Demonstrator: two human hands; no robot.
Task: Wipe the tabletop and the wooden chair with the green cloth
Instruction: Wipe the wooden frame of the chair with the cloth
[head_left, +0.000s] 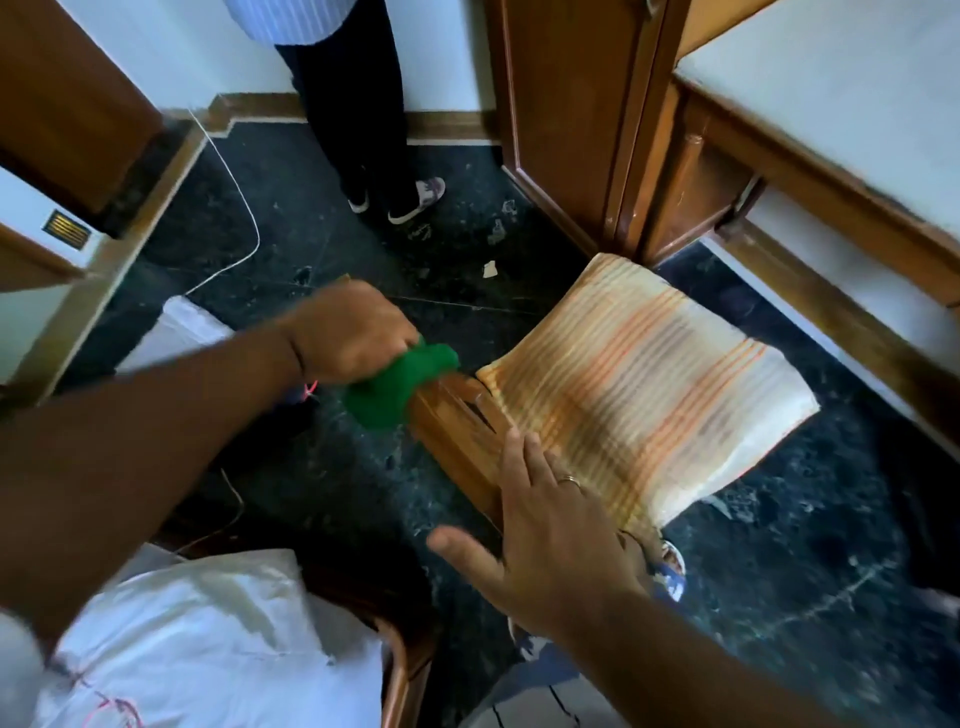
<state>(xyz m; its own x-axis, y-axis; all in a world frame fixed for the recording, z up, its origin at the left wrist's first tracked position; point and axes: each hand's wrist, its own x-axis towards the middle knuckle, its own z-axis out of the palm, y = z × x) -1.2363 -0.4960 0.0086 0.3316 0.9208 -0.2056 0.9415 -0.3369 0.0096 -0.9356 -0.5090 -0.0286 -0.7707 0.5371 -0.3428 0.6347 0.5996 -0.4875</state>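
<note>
Now our left hand (353, 332) clenches the green cloth (400, 387) on the chair (457, 431) back | right hand (550, 525) fingers spread flat (cushion (649, 384) edge)

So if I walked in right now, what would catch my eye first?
Probably the bright green cloth at the centre, bunched in the left hand and pressed on the top of the wooden chair. Next, the striped orange and cream seat cushion to its right, with the right hand spread flat at its near edge. Someone's legs stand on the dark floor beyond.
</note>
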